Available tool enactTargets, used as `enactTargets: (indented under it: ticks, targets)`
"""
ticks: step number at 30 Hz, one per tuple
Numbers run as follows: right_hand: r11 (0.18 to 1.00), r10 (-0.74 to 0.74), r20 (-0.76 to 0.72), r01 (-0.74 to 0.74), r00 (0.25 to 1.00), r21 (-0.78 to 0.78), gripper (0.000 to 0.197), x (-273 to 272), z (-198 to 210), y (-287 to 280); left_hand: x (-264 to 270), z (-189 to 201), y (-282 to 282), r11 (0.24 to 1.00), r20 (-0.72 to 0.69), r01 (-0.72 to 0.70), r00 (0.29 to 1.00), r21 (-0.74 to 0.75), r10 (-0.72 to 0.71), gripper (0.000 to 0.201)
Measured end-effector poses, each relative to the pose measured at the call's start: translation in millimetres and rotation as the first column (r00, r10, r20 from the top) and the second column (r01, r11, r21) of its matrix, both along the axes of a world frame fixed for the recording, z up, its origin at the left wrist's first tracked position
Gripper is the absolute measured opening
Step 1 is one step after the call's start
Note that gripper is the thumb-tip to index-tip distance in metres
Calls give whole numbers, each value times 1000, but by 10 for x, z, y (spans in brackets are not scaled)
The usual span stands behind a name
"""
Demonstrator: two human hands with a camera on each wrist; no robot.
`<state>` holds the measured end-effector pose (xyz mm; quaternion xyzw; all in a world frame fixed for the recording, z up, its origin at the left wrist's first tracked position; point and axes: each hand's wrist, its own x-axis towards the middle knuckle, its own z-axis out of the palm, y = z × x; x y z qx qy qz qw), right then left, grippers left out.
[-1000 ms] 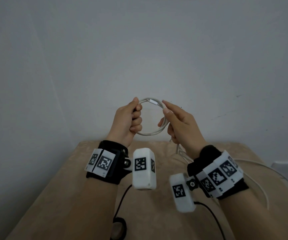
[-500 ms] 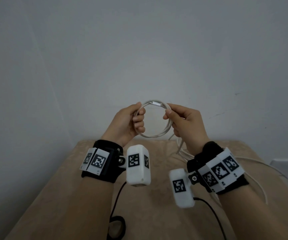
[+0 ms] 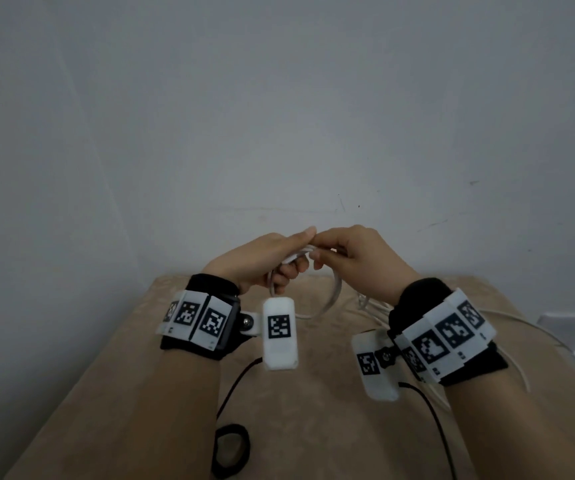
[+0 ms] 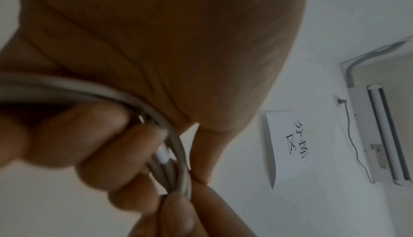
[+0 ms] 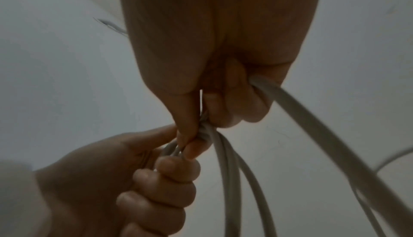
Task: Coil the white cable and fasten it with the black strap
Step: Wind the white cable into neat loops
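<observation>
White cable (image 3: 335, 295) hung as a small coil in the air above the tabletop (image 3: 313, 410), gathered at its top where the two hands met. The left hand (image 3: 261, 259) had its fingers curled round the bundled turns, a connector end showing among them in the left wrist view. The right hand (image 3: 358, 258) pinched the same bundle between thumb and fingertips (image 5: 190, 152), touching the left, while a loose strand ran out of its palm and trailed over the tabletop to the right. The black strap (image 3: 230, 451) lay untouched near the front edge, well apart from both hands.

Judging by how it drooped, the cable was light, thin and springy rather than limp, so the turns would likely spring open if the bundle were let go. Its smooth jacket looked slippery. The safest hold seemed to be across all turns at one spot, with the left hand, leaving the right free to draw in the remaining slack and later fetch the strap
</observation>
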<state>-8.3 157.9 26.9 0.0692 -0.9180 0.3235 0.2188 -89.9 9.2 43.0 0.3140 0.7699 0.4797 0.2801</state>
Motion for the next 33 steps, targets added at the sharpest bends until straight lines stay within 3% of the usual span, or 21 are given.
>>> enactTargets:
  ticks: [3,6,8,12,16,24,30,33]
  targets:
    - [979,2,-17,-6,1000,-202,7,-9,0,28,-3,-16,39,993,23,-38,999,116,36,51]
    - [864,-48,-45,18,998,-503,11,3,37,58,-10,0,73,965,20,-100,995,240,98,49]
    - [801,-76,-57,27,995,-598,17,23,64,105,-38,19,54,935,60,-144,989,324,132,48]
    - [809,-165,-82,88,983,-581,29,90,94,272,-139,88,-76,830,274,-268,951,489,145,48]
    - [830,-76,-48,37,996,-557,27,100,95,214,-151,117,-105,772,396,-346,908,533,133,49]
    - [724,-61,-62,1,996,-690,23,26,61,88,-133,106,-90,776,340,-318,930,545,142,48]
    - [789,-50,88,94,995,-607,26,-27,1,-48,-72,128,-29,732,317,-336,933,592,172,46]
    - [756,-82,30,82,996,-650,6,-66,-27,-88,-70,96,-2,741,308,-322,937,589,163,45]
